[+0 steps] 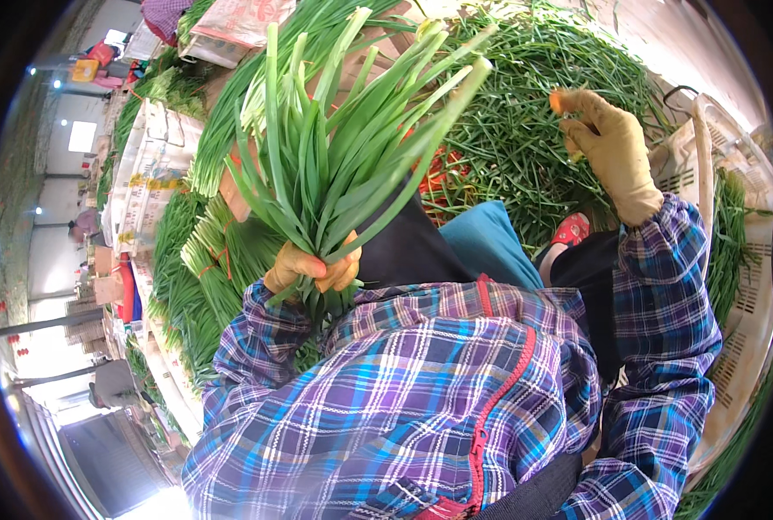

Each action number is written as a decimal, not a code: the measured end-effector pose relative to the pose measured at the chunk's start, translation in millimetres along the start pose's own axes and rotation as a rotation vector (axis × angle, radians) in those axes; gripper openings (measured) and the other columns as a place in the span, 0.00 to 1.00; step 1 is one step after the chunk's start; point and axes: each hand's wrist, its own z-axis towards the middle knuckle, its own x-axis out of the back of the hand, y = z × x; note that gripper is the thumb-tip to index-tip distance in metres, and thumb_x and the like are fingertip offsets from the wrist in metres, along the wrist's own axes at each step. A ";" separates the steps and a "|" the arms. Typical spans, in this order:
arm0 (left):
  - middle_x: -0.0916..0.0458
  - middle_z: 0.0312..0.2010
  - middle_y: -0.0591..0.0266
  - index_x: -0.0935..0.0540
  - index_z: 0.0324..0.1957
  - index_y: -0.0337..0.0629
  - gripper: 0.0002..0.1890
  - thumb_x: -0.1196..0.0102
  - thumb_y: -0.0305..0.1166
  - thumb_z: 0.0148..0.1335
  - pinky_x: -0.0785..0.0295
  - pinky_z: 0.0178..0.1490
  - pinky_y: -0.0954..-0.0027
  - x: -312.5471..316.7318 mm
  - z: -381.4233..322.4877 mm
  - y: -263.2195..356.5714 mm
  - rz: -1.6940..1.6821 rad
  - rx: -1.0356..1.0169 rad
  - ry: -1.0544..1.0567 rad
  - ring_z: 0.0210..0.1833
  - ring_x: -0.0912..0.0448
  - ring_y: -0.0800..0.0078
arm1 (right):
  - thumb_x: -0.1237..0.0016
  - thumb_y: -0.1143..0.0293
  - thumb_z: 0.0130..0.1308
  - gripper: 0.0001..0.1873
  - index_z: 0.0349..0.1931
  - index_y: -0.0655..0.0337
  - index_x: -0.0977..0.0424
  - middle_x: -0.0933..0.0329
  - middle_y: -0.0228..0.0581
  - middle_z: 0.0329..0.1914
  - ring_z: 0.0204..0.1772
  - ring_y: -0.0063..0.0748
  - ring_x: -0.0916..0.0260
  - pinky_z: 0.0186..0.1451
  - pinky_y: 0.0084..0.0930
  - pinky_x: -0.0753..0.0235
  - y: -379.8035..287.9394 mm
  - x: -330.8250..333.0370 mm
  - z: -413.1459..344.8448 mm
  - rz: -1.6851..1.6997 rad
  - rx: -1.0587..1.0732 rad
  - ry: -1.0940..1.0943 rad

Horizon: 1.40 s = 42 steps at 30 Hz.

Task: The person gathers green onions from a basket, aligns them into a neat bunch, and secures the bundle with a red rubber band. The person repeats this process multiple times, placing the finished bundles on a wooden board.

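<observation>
My left hand (315, 263), in a yellowish glove, is closed around a bunch of long green stalks (334, 162), likely garlic chives or a similar leafy vegetable. Their cut pale ends fan out upward and the leaf ends hang below the fist. My right hand (604, 143), also gloved, is raised at the right over a heap of loose green leaves (523, 97). Its fingers are bent, with a small orange thing at the fingertips; whether it is held or part of the glove is unclear. Tied bundles of green stalks (214, 253) lie left of my left hand.
A white plastic crate (747, 279) holding greens stands at the right. White woven sacks (159, 169) and more greens are at the left. A teal cloth (490, 240) lies between my legs. Red netting (442, 179) shows under the leaves. Another person's checked sleeve (164, 16) is at the top left.
</observation>
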 end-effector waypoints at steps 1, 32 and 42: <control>0.26 0.15 0.64 0.20 0.46 0.29 0.23 0.30 0.38 0.56 0.36 0.23 0.69 2.1 4.5 -0.4 -0.065 -0.025 -0.109 0.15 0.30 0.75 | 0.45 0.77 0.70 0.20 0.62 0.55 0.22 0.16 0.31 0.38 0.34 0.18 0.25 0.41 0.22 0.22 -5.7 -0.4 -1.4 0.053 -0.144 -0.062; 0.28 0.12 0.64 0.22 0.41 0.23 0.26 0.27 0.39 0.56 0.37 0.14 0.74 -22.4 5.6 -15.7 -0.133 0.033 -0.064 0.12 0.30 0.76 | 0.42 0.61 0.71 0.14 0.42 0.63 0.16 0.15 0.34 0.29 0.28 0.19 0.21 0.29 0.16 0.28 -106.5 -35.6 -20.7 0.928 0.286 -0.165; 0.16 0.30 0.53 0.16 0.48 0.32 0.27 0.22 0.39 0.51 0.35 0.22 0.69 -37.5 -15.6 1.7 0.143 0.130 0.306 0.21 0.25 0.71 | 0.42 0.50 0.68 0.20 0.52 0.53 0.17 0.16 0.39 0.56 0.60 0.33 0.21 0.64 0.36 0.24 -107.5 17.9 -15.4 0.570 0.580 0.099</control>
